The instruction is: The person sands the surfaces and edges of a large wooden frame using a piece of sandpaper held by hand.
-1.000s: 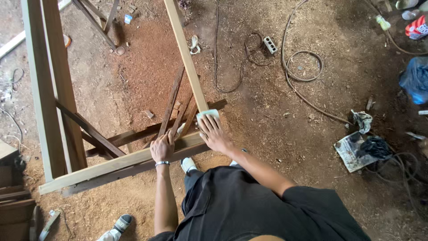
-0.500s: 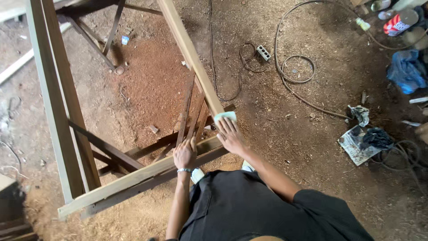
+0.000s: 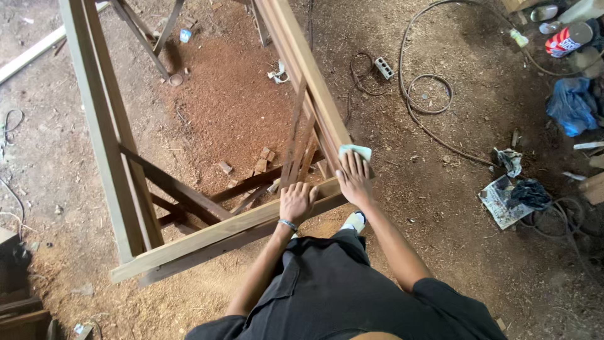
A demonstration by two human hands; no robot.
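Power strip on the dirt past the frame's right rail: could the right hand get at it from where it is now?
Probably not without stepping around. The right hand presses a pale sanding pad at the wooden frame corner; the power strip lies well beyond, though nothing blocks that open ground.

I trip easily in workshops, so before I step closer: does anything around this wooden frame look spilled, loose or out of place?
Yes. Reddish sawdust lies spread over the dirt floor inside the wooden frame, with small wood offcuts scattered in it. A long cable loops loosely across the ground to the right, near a power strip.
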